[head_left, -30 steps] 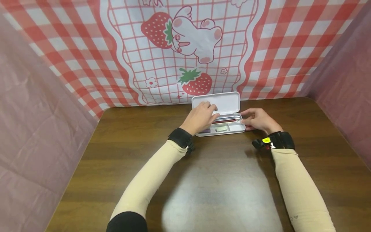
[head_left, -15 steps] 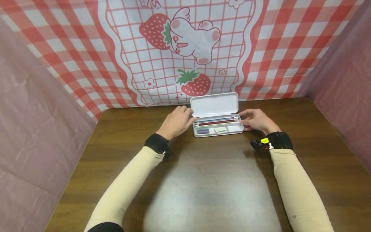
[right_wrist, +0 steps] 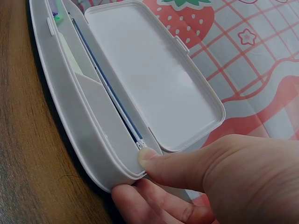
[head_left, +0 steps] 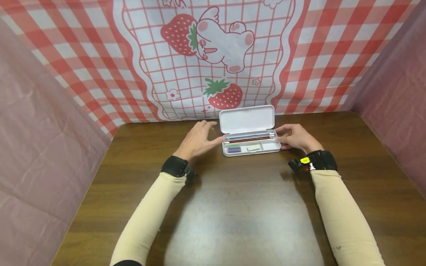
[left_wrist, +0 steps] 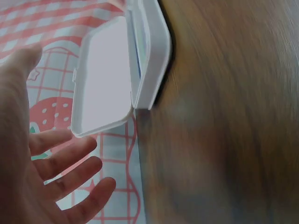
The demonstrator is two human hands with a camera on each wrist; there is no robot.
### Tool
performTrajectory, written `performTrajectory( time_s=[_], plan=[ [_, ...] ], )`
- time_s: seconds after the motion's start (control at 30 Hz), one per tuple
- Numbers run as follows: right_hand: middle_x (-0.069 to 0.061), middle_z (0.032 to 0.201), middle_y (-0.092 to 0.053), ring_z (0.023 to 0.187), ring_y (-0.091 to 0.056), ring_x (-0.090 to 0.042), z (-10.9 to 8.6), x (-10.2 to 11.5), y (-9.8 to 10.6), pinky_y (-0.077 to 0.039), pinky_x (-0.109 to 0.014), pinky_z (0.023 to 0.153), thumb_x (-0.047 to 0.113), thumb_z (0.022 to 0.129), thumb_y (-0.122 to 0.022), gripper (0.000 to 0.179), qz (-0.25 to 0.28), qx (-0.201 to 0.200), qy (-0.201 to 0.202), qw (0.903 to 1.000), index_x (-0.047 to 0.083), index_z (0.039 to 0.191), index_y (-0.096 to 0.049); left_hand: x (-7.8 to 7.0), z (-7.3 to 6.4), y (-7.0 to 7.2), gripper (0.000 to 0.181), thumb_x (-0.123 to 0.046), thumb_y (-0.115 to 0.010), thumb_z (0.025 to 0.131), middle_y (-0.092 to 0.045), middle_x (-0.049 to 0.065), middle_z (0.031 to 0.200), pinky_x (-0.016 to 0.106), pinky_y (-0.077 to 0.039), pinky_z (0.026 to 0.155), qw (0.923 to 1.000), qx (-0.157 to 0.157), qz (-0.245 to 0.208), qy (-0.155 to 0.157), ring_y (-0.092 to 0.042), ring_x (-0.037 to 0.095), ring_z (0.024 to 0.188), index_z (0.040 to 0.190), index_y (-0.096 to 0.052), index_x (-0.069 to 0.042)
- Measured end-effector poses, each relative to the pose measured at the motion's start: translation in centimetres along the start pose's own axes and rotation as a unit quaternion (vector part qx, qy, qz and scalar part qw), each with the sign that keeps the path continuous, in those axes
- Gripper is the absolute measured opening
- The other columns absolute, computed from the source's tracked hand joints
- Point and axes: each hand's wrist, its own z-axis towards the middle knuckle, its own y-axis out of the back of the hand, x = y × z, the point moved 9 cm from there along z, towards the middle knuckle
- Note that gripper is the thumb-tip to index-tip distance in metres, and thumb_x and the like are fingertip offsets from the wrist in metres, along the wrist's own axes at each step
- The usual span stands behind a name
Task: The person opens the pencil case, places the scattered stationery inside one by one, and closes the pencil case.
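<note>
A white pencil case (head_left: pixel 247 120) stands with its lid up near the table's back edge. Pencils (head_left: pixel 249 139) lie in its rear compartment; a pale green eraser (head_left: pixel 253 147) and a small purple item (head_left: pixel 234 150) lie in front. My right hand (head_left: pixel 296 138) pinches the case's right end; in the right wrist view the thumb (right_wrist: pixel 175 165) presses over the rim while fingers are against the outer wall. At the left end, my left hand (head_left: pixel 196 140) holds nothing, its fingers spread and thumb close to the case corner. Whether that thumb touches is unclear in the head view.
The brown wooden table (head_left: pixel 246 207) extends in front of the case. Behind it hangs a red and white checked cloth (head_left: pixel 181 74) with strawberries, close to the raised lid. Pink cloths (head_left: pixel 43 147) hang at both sides.
My left hand has moved left from over the case to beside its left end, and its fingers have spread. My right hand has stayed on the right end.
</note>
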Motion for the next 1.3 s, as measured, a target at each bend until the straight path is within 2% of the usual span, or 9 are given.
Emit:
performTrajectory(
  time_s=[0.2,0.37,0.47,0.53,0.63,0.73,0.93,1.07,1.3],
  plan=[
    [-0.017,0.114,-0.075,0.085,-0.07,-0.011,0.1,0.0,0.0,-0.067,-0.023,0.074,0.009,0.11,-0.07,0.053,0.003,-0.002,-0.003,1.0,-0.007,0.159,-0.054,0.4,0.1,-2.0,0.111,-0.064,-0.083,0.091,-0.068,0.016,0.151,0.055,-0.053,0.123,0.9983,0.02,-0.052,0.018,-0.059,0.035,0.144,0.173,-0.038,-0.003],
    [-0.012,0.109,-0.075,0.084,-0.07,-0.009,0.3,0.0,-0.1,-0.067,-0.022,0.075,0.008,0.11,-0.069,0.052,0.009,-0.001,-0.002,1.0,-0.008,0.158,-0.055,2.1,0.8,-4.5,0.123,-0.075,-0.086,0.081,-0.071,0.012,0.148,0.053,-0.056,0.119,0.9979,0.027,-0.049,0.031,-0.061,0.032,0.141,0.171,-0.041,-0.005],
    [-0.011,0.109,-0.075,0.085,-0.07,-0.009,0.4,0.0,-0.1,-0.066,-0.022,0.075,0.009,0.111,-0.069,0.051,0.006,-0.002,-0.001,1.0,-0.007,0.157,-0.056,3.7,1.4,-6.5,0.13,-0.083,-0.086,0.075,-0.072,0.005,0.146,0.051,-0.056,0.12,0.9974,0.036,-0.045,0.043,-0.062,0.027,0.142,0.171,-0.042,-0.008],
    [-0.012,0.109,-0.075,0.085,-0.07,-0.009,0.4,0.0,0.0,-0.066,-0.022,0.075,0.009,0.11,-0.069,0.051,0.003,-0.002,0.002,1.0,-0.007,0.157,-0.056,4.2,1.5,-7.3,0.131,-0.081,-0.089,0.073,-0.072,0.002,0.145,0.052,-0.055,0.123,0.9963,0.048,-0.049,0.052,-0.061,0.026,0.146,0.172,-0.041,-0.009],
    [-0.013,0.109,-0.075,0.085,-0.07,-0.009,0.2,0.0,0.1,-0.067,-0.023,0.074,0.01,0.11,-0.07,0.052,0.0,-0.003,0.004,1.0,-0.008,0.157,-0.056,4.8,1.7,-8.4,0.132,-0.08,-0.091,0.071,-0.073,-0.001,0.142,0.05,-0.056,0.121,0.9967,0.044,-0.047,0.05,-0.061,0.024,0.145,0.171,-0.044,-0.01],
    [-0.016,0.113,-0.075,0.085,-0.07,-0.011,0.0,0.1,0.1,-0.067,-0.023,0.075,0.01,0.11,-0.071,0.053,0.0,-0.004,0.002,1.0,-0.007,0.157,-0.056,4.5,1.7,-8.6,0.127,-0.074,-0.096,0.069,-0.074,0.0,0.139,0.05,-0.057,0.118,0.9972,0.036,-0.052,0.042,-0.062,0.026,0.141,0.168,-0.049,-0.009],
    [-0.021,0.12,-0.073,0.087,-0.071,-0.013,-0.1,0.2,-0.1,-0.068,-0.024,0.077,0.012,0.11,-0.072,0.053,-0.004,-0.003,0.0,1.0,-0.005,0.158,-0.056,3.3,1.2,-7.9,0.117,-0.065,-0.102,0.066,-0.074,0.005,0.134,0.047,-0.059,0.11,0.9977,0.021,-0.058,0.029,-0.061,0.027,0.13,0.159,-0.059,-0.008],
    [-0.02,0.119,-0.073,0.088,-0.07,-0.012,-0.1,0.2,-0.1,-0.067,-0.024,0.077,0.012,0.11,-0.071,0.053,-0.005,-0.004,0.001,1.0,-0.005,0.158,-0.056,2.4,0.7,-7.2,0.107,-0.059,-0.102,0.068,-0.074,0.008,0.133,0.042,-0.058,0.107,0.9985,0.012,-0.05,0.022,-0.061,0.027,0.126,0.155,-0.065,-0.008],
    [-0.02,0.12,-0.073,0.088,-0.069,-0.012,0.0,-0.1,0.1,-0.067,-0.023,0.076,0.012,0.111,-0.069,0.054,-0.009,-0.007,0.004,0.9999,-0.007,0.16,-0.054,1.0,0.4,-6.5,0.095,-0.048,-0.102,0.075,-0.075,0.012,0.132,0.046,-0.057,0.109,0.9987,0.006,-0.039,0.032,-0.063,0.031,0.127,0.153,-0.067,-0.006]
  ],
)
